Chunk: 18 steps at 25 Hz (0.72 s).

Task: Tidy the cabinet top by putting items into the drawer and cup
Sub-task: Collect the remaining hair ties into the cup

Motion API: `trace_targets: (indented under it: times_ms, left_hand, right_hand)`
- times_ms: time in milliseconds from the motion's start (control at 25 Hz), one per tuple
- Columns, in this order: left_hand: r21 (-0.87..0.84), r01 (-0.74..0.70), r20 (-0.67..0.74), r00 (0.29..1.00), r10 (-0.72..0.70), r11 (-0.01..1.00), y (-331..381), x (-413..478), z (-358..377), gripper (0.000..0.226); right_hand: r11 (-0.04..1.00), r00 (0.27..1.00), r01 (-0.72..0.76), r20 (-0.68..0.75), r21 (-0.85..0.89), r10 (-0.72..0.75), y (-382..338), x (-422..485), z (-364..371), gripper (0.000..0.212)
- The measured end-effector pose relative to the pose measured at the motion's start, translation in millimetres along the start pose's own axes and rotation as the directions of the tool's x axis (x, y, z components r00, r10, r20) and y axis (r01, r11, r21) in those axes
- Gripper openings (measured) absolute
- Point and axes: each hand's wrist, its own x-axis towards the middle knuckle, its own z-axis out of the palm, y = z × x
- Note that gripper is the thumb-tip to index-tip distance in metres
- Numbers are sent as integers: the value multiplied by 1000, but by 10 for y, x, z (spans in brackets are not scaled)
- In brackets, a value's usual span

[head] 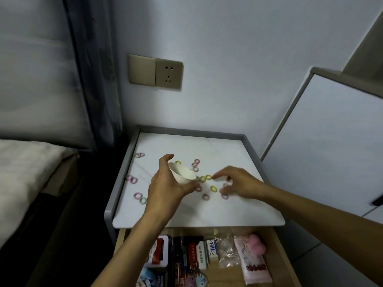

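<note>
A: What is happening here?
B: A person leans over a white cabinet top (207,146) scattered with small coloured hair rings (213,188). The left hand (165,183) grips one white paper cup (183,172), fingers curled round its base. The cup is tilted just above the middle of the top, its mouth turned, as far as I can tell, towards the right hand (240,183).
A: And that hand?
B: It is loosely spread and holds nothing I can see. Its fingertips (216,176) are at the end of a short row of green rings (208,177). The hand is blurred, so I cannot tell whether they touch.
A: Where does the row lie?
B: Between the two hands, running left to right, its left end just beside the cup. The right hand is nearer for picking, and the cup is close on its left.
A: How many rings?
B: About eighteen, though the hands hide some: two near the far left corner, two or three by the left edge, two towards the front left corner, the rest around the middle. One cup. One drawer (278,243), open under the front edge, full of packets
</note>
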Motion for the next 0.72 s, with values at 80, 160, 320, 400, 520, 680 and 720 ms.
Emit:
trace_targets:
  times_ms: [80, 160, 320, 400, 520, 680, 720]
  left_hand:
    - [10, -1, 4, 1000, 1, 1000, -5, -18, -30, 95]
    - [27, 17, 8, 1000, -17, 999, -38, -19, -68, 95]
    - [34, 28, 20, 999, -29, 999, -61, -13, -96, 95]
    - [58, 29, 19, 999, -30, 998, -50, -3, -83, 94]
    - [70, 27, 26, 999, -29, 997, -50, -2, -35, 93]
    - [67, 20, 33, 999, -23, 998, -46, -12, -14, 94]
    - [68, 20, 32, 999, -22, 998, -44, -11, -17, 94]
  right_hand:
    - [996, 992, 48, 117, -70, -40, 261, -31, 72, 51]
    - [996, 990, 85, 118, -37, -80, 296, -11, 86, 51]
    - [987, 979, 156, 123, 43, -160, 181, 95, 165, 44]
    - [983, 975, 170, 137, 65, -177, 135, 146, 216, 36]
    - [983, 984, 141, 89, 118, -152, 116, 187, 259, 28]
    - [991, 994, 98, 37, 90, -102, 96, 181, 270, 21]
    - [994, 996, 88, 29, 57, -90, 85, 184, 263, 20]
